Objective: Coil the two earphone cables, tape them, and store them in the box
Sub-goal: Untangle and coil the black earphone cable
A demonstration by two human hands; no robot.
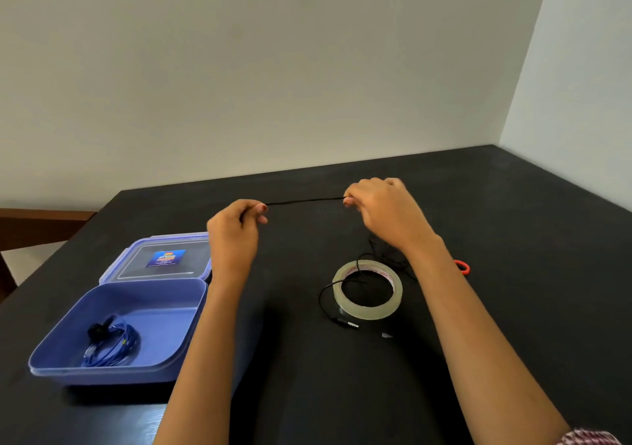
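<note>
A red loop [462,266] lies on the black table [513,212], brown woodwork [41,225] beside its left edge.

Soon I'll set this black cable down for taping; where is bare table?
Bare: the strip between box and tape roll, and the far table behind the stretched black cable. Crowded: around the tape roll, where its slack and plug lie.

Soft, even indoor light, faint shadow under the box [102,372], mild overall softness, wide-angle bending at the edges.

Two cables [304,201] (one boxed), one tape [369,311], one box [113,374].
</note>
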